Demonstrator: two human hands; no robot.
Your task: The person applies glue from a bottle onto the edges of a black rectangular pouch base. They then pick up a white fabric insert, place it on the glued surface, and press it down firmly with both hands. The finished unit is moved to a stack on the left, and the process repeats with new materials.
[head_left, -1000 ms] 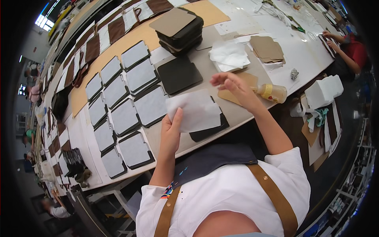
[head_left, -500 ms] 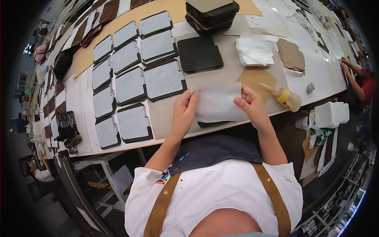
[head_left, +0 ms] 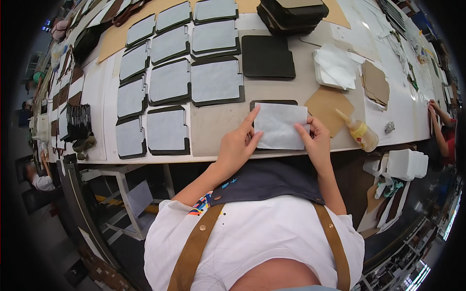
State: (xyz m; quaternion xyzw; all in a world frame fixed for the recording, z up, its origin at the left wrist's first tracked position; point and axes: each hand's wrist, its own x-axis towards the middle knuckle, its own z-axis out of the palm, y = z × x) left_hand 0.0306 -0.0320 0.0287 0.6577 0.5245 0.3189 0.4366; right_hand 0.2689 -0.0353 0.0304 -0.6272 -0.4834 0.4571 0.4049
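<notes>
The white sheet (head_left: 280,127) lies at the near edge of the worktop (head_left: 405,109), straight in front of the person, over a dark panel (head_left: 275,102) whose upper border shows above it. The sheet looks flat and nearly square to that border, which suggests that the two hands are placed at opposite sides to hold it level and steer its edges.

The left hand (head_left: 235,144) has its index stretched along the sheet's left side toward the upper corner, with the thumb lower on the same side, so these two stand moderately apart. Its other fingers are folded underneath, and whether any of them grips from below cannot be told. The right hand (head_left: 319,141) is closer to a pinch: the thumb rests on the sheet's face near the right side and the fingers bend round behind that edge, with little gap between.

To the left, black panels topped with pale sheets (head_left: 167,81) are set out in rows, seemingly spaced so that each lies separate. A bare black panel (head_left: 267,56) lies beyond the hands, below a black stack (head_left: 286,18). The pile of white sheets (head_left: 334,67) is at the right, probably for an easy reach, with brown cards (head_left: 375,86) beside it. Nearer, a bottle (head_left: 364,135) lies on its side, its nozzle toward a tan sheet (head_left: 331,107), and a foil ball (head_left: 389,127) sits just past it.
</notes>
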